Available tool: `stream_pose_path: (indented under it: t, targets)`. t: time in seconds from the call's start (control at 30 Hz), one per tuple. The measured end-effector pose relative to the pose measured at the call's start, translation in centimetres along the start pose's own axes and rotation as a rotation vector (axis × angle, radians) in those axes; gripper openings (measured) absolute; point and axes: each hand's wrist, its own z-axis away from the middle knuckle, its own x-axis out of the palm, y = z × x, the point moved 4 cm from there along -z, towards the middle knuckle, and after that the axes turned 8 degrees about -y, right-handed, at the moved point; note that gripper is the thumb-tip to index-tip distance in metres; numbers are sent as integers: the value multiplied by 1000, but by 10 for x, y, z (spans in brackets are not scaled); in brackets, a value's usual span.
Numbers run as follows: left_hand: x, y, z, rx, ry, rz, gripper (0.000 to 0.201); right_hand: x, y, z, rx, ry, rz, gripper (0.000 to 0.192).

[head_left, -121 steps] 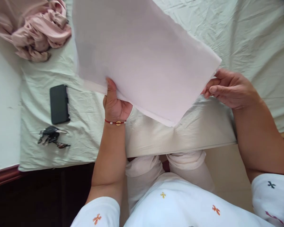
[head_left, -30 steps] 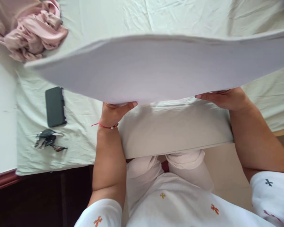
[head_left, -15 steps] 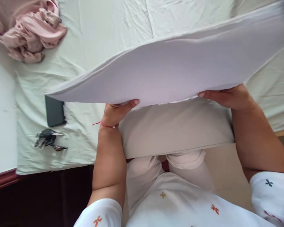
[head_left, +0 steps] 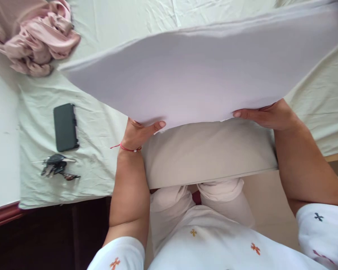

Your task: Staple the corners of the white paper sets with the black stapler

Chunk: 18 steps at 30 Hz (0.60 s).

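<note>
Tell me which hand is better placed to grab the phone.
Left. The left hand grips the cloth's near edge on the phone's side; the right hand holds the opposite end, far across the bed.

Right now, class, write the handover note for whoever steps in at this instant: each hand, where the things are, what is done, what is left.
Left hand: grips the near edge of the pale folded cloth from below, thumb on the edge.
Right hand: holds the same edge further right.
Cloth: lifted, spread flat above the sheet-covered bed.
Also there: dark phone and keys on the sheet at left, crumpled pink cloth at the far left.
Done: cloth is up and folded.
Left: it is not yet laid down.
</note>
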Motion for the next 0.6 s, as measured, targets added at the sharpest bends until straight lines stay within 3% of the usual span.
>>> stream_pose_path:
  t: [0.13, 0.3, 0.37, 0.47, 0.6]
  targets:
    - [5, 7, -2, 26, 27, 12, 38, 1, 5, -1, -18, 15, -124, 75]
    - [8, 11, 0, -83, -23, 151, 50, -5, -3, -1, -114, -10, -503, 93]
    - [10, 14, 4, -118, -148, 212, 46, -8, -8, 1, -98, -84, -612, 92]
    - [15, 19, 10, -190, -458, 228, 36, -12, -7, 4, -43, -241, -711, 91]
    - [24, 25, 16, -280, -853, 116, 31, -5, 1, 3, -114, -695, -585, 104]
